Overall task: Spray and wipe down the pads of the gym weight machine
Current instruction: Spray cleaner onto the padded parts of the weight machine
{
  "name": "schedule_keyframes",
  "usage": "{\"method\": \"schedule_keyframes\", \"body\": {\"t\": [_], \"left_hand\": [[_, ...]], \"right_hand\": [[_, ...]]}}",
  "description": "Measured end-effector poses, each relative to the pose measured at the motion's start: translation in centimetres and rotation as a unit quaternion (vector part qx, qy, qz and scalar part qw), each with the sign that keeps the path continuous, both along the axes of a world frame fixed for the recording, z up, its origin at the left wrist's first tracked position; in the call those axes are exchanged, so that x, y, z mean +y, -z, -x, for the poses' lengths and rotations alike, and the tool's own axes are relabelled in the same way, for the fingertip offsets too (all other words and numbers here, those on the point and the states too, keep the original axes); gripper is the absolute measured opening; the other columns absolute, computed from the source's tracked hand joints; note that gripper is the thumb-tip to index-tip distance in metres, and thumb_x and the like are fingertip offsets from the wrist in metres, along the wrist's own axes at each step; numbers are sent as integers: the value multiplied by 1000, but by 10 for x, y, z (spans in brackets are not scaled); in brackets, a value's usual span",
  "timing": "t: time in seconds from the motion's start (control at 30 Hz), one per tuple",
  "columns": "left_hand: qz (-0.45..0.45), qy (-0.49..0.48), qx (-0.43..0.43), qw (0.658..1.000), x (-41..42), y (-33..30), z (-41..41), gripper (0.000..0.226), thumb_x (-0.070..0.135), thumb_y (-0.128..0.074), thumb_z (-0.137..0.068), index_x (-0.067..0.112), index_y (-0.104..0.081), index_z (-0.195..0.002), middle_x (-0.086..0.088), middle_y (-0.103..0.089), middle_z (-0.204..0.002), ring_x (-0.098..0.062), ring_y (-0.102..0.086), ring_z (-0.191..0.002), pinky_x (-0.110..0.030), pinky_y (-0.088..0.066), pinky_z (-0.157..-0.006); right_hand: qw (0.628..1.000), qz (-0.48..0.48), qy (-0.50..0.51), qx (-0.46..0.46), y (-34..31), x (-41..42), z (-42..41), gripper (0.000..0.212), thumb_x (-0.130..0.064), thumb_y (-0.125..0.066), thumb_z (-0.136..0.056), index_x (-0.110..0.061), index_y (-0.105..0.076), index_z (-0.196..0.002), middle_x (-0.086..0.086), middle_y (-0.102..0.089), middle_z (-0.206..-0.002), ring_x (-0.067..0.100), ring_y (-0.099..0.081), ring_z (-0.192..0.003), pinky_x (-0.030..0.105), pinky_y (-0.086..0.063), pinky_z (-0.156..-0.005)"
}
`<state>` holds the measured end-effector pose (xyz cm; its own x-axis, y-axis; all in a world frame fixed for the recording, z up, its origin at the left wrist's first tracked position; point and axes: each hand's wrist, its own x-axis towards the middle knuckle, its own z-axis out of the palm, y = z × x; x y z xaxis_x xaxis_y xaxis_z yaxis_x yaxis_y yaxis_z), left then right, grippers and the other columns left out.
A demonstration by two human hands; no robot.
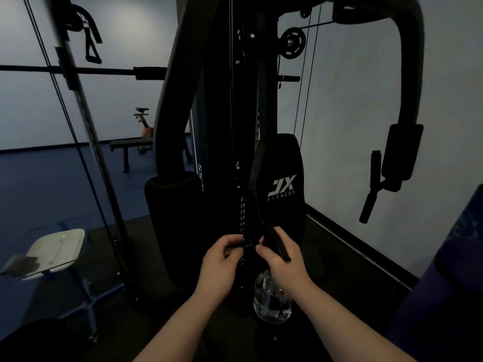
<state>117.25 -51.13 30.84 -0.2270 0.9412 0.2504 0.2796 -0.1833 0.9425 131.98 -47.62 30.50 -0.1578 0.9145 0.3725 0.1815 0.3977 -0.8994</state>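
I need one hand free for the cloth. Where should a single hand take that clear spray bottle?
Grip the black spray head at the neck, coming from above and the near side. The clear spray bottle hangs upright below the right hand, whose fingers already curl round the head. The left hand pinches the nozzle end. The round body is wide and looks slippery.

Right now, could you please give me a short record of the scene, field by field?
left hand: fingers curled at the dark nozzle end of the sprayer
right hand: grips the spray bottle by its black head
bottle: clear, hangs below the right hand
back pad: black, upright, behind the hands
arm pad: black, upper right
wiping cloth: none identifiable
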Motion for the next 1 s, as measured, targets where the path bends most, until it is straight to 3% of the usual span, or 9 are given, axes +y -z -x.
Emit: {"method": "schedule_keyframes", "body": {"t": [0.17, 0.27, 0.4, 0.67, 0.8, 1.0], "left_hand": [[-9, 3, -12, 1000, 7, -11, 0, 24, 10, -56, -93, 26, -62, -110, 13, -64, -103, 5, -60, -94, -9, -47, -76], [-1, 8, -7, 1000, 6, -8, -1, 25, 13, -55, -94, 24, -61, -116, 13, -63, -107, 0, -59, -99, -17, -50, -83], [17, 5, 9, 1000, 2, 8, -3, 26, 13, -53, -95, 24, -59, -117, 17, -60, -104, 3, -57, -97, -8, -48, -76], [67, 16, 0, 998, -7, 39, -19, 27, 9, -54, -94, 18, -60, -118, 12, -62, -104, 7, -57, -90, 1, -42, -69], [106, 32, 5, 994, -11, 61, -39, 28, 11, -54, -94, 19, -60, -120, 14, -61, -106, 5, -56, -95, -4, -43, -72], [162, 74, -2, 984, -17, 93, -83, 27, 11, -53, -95, 21, -59, -119, 18, -59, -99, 9, -55, -87, 3, -39, -64]], "right_hand": [[1000, 6, 6, 18, -1, 3, -2, 7, -12, -67, -87, -12, -60, -88, 4, -65, -84, 14, -64, -79, 24, -50, -72], [1000, 26, 2, 8, 11, 0, -7, 7, -11, -67, -85, -13, -61, -86, 2, -66, -83, 12, -65, -80, 24, -52, -72], [999, 50, 9, -8, 32, -9, -15, 8, -18, -67, -79, -13, -62, -83, 2, -67, -83, 14, -65, -81, 32, -52, -76], [996, 82, 9, -17, 68, -30, -34, 6, -14, -65, -80, -15, -60, -82, 0, -66, -81, 14, -65, -80, 32, -52, -76], [993, 110, 44, -17, 93, -43, -64, 10, -11, -65, -81, -14, -58, -87, 0, -65, -83, 10, -63, -81, 22, -49, -75], [971, 195, 139, 10, 142, -79, -128, 12, -3, -66, -87, -13, -61, -87, 2, -66, -83, 13, -65, -82, 27, -50, -79]]}}
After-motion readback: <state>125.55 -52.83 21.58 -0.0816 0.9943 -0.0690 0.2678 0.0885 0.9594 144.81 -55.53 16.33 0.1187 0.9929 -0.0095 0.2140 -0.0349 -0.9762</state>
